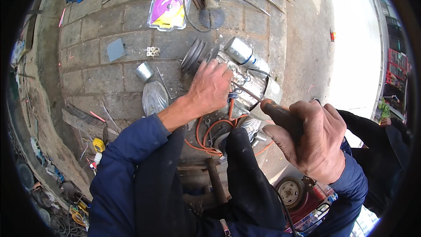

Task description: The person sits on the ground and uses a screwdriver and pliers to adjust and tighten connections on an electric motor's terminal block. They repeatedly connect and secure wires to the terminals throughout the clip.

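An electric motor (256, 87) with a ribbed pulley (193, 55) at its left end and a silver cylinder (239, 50) along its top lies on the paving before me. My left hand (210, 85) rests on the motor beside the pulley, its fingers bent and closed; their tips and whatever they grip are hidden. Wrapped around the dark handle of a screwdriver (284, 117) is my right hand (316, 138). The screwdriver's shaft slants up and left across the motor, its tip close to my left fingers. Wires and an orange cable (201, 136) run below the motor.
Toward the far side lie an angle grinder (212, 0) with a toothed disc, a packaged blade (169, 10) and metal rods. Left of the motor are a small metal cylinder (144, 71), a silver cover (154, 98) and a grey plate (116, 50). A person in dark clothes (381, 153) is at right.
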Demonstrator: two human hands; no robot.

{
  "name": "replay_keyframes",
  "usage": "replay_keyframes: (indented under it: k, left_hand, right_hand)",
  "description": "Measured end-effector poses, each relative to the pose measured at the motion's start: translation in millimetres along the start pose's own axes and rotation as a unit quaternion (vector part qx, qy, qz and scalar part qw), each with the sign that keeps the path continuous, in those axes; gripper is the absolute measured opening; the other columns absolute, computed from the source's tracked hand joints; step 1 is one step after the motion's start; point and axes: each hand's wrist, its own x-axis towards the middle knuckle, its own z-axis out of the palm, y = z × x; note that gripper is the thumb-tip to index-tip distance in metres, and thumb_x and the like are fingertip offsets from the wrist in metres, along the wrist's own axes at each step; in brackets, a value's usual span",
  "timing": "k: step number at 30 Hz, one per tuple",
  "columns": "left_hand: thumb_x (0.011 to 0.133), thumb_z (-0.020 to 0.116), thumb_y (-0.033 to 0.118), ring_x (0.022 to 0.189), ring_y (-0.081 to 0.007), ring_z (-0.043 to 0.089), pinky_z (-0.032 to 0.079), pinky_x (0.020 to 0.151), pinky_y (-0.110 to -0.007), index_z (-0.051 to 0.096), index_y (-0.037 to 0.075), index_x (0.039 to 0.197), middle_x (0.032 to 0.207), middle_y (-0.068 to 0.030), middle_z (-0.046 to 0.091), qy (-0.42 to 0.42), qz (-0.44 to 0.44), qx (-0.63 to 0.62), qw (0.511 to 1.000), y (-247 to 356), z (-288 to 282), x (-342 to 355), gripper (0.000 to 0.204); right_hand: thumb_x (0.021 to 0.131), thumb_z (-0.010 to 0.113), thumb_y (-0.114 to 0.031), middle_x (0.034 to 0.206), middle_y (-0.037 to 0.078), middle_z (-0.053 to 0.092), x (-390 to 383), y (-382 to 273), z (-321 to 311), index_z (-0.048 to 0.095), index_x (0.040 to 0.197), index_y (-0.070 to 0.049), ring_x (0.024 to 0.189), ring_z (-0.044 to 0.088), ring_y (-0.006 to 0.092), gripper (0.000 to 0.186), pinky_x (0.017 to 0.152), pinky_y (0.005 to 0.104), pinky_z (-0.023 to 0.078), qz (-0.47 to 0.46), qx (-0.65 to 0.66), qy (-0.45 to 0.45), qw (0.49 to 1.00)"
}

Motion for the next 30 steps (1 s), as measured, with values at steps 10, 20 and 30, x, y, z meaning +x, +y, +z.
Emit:
replay_keyframes:
  k: [10, 20, 30]
  left_hand:
    - [0.095, 0.070, 0.010, 0.102, -0.0392, 0.059, 0.044, 0.088, -0.052, 0.067, 0.003, 0.098, 0.101, -0.0164, 0.061, -0.004, -0.003, -0.007, 1.000, 1, -1, 0, 0.008]
    - [0.094, 0.071, 0.011, 0.104, -0.0397, 0.059, 0.044, 0.088, -0.052, 0.066, 0.004, 0.098, 0.103, -0.0166, 0.062, -0.006, -0.004, -0.007, 1.000, 1, 1, 0, 0.010]
    - [0.093, 0.071, 0.010, 0.102, -0.0398, 0.058, 0.044, 0.087, -0.052, 0.066, 0.004, 0.098, 0.102, -0.0172, 0.061, -0.008, -0.007, -0.005, 1.000, -1, 0, -1, 0.010]
  right_hand:
    - [0.078, 0.098, -0.012, 0.105, 0.010, 0.073, 3, 2, 6, 0.058, 0.132, 0.006, 0.076, 0.068, 0.0250, 0.069, 0.062, 0.0396, 0.047, 0.024, 0.033, 0.035, 0.999]
    - [0.079, 0.094, -0.008, 0.108, 0.011, 0.074, 1, 2, 0, 0.058, 0.136, 0.007, 0.078, 0.066, 0.0233, 0.069, 0.064, 0.0390, 0.048, 0.030, 0.034, -0.018, 0.999]
    - [0.081, 0.094, -0.009, 0.094, 0.008, 0.069, 7, 0, -1, 0.059, 0.128, 0.003, 0.070, 0.063, 0.0224, 0.060, 0.064, 0.0408, 0.045, 0.024, 0.006, -0.009, 1.000]
